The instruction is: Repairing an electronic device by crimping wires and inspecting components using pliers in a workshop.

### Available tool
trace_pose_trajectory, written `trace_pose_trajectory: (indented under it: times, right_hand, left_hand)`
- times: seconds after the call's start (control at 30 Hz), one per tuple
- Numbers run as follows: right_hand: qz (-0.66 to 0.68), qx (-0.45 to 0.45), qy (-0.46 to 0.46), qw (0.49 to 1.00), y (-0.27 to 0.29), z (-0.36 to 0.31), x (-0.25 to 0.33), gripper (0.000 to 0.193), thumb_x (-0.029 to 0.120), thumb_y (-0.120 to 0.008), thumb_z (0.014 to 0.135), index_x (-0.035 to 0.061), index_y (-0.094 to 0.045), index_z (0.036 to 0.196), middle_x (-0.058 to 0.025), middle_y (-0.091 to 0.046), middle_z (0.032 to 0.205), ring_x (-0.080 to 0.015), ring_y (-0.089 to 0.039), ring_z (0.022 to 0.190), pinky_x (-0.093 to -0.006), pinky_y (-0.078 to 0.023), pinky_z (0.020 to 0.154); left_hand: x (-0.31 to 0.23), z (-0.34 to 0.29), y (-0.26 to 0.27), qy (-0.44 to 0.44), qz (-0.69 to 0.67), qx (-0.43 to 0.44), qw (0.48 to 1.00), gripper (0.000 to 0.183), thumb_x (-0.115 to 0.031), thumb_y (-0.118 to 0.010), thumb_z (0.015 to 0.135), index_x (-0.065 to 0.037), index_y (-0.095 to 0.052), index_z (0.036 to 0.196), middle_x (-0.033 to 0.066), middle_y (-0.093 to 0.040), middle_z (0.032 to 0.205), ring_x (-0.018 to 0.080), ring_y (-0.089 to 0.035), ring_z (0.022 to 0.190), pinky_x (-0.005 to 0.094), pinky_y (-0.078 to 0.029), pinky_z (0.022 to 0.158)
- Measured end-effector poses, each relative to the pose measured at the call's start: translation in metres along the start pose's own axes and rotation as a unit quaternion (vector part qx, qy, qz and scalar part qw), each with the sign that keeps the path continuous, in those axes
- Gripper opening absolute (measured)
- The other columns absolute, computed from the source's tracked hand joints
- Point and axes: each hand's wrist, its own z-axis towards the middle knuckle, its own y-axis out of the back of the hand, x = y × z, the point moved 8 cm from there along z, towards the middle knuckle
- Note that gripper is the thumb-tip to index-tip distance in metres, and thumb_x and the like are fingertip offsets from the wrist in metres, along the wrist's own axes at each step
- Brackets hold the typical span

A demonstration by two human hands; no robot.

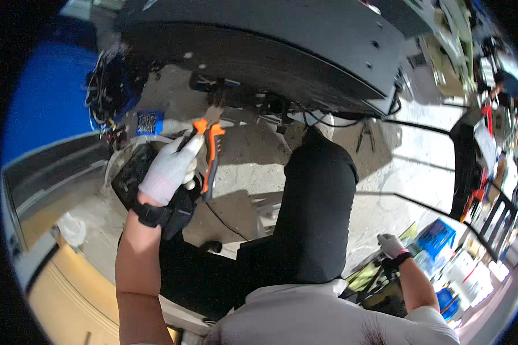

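Observation:
My left hand (pixel 172 164), in a white glove, grips a pair of pliers (pixel 213 152) with orange and black handles. One handle lies within my fingers, while the other stands apart from it. The metal jaws point up toward the underside of a large dark cabinet (pixel 259 54); whether they touch anything there I cannot tell. Out to the right, my right hand (pixel 391 244), also gloved, is held low beside a yellow-green bag (pixel 359 279). Its fingers look loosely apart, and I see nothing in them.
A blue tray of small dark parts (pixel 149 122) sits left of the pliers. Tangled cables (pixel 100 98) hang beside a blue panel (pixel 54 95). More pliers (pixel 366 136) lie on the floor near my knee (pixel 322 155). Black metal bars (pixel 420 126) and a blue basket (pixel 436 237) stand right.

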Motion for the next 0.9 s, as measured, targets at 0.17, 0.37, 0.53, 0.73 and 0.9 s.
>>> trace_pose_trajectory:
  times: [0.17,0.37,0.53,0.73,0.9]
  right_hand:
    - [0.009,-0.043,0.219,0.975,0.146,-0.081,0.173,0.028,0.019,-0.056,0.089,-0.0008,-0.059,0.107,-0.0145,-0.065,0.097,-0.0177,-0.058,0.093,-0.0289,-0.046,0.083]
    - [-0.241,-0.065,0.409,0.878,0.152,-0.231,0.348,0.026,0.020,-0.057,0.085,0.0024,-0.062,0.103,-0.0176,-0.062,0.104,-0.0294,-0.059,0.100,-0.0351,-0.045,0.088]
    - [-0.332,-0.076,0.567,0.750,0.130,-0.321,0.404,0.030,0.020,-0.060,0.077,-0.0015,-0.063,0.097,-0.0185,-0.063,0.096,-0.0336,-0.061,0.090,-0.0388,-0.048,0.081]
    - [-0.124,-0.071,0.634,0.760,0.093,-0.329,0.476,0.043,0.033,-0.047,0.091,-0.0066,-0.061,0.101,-0.0184,-0.064,0.092,-0.0244,-0.062,0.087,-0.0330,-0.047,0.079]
    - [-0.079,-0.167,0.550,0.815,0.052,-0.220,0.543,0.042,0.038,-0.050,0.091,-0.0022,-0.062,0.095,-0.0076,-0.064,0.073,-0.0138,-0.057,0.070,-0.0300,-0.046,0.064]
  left_hand:
    - [-0.008,0.004,-0.015,-0.027,-0.101,0.023,0.994,0.027,-0.039,-0.055,0.089,-0.013,-0.051,0.084,-0.0080,-0.035,0.055,0.0050,-0.032,0.043,0.0238,-0.033,0.041]
    - [0.022,0.023,-0.020,0.005,-0.256,-0.044,0.966,0.031,-0.035,-0.066,0.082,-0.005,-0.059,0.079,0.0005,-0.049,0.060,0.0101,-0.042,0.043,0.0261,-0.043,0.041]
    - [0.012,0.009,-0.028,-0.048,-0.207,-0.042,0.976,0.043,-0.049,-0.056,0.086,-0.006,-0.059,0.090,-0.0017,-0.046,0.066,0.0109,-0.043,0.055,0.0269,-0.041,0.050]
    - [0.007,0.013,-0.030,-0.085,-0.227,-0.021,0.970,0.040,-0.045,-0.056,0.087,-0.006,-0.058,0.092,-0.0009,-0.049,0.065,0.0117,-0.045,0.051,0.0270,-0.040,0.049]
    - [0.010,0.010,-0.021,-0.081,-0.200,-0.078,0.973,0.045,-0.050,-0.055,0.086,-0.005,-0.058,0.083,0.0024,-0.050,0.063,0.0127,-0.045,0.047,0.0283,-0.041,0.041]
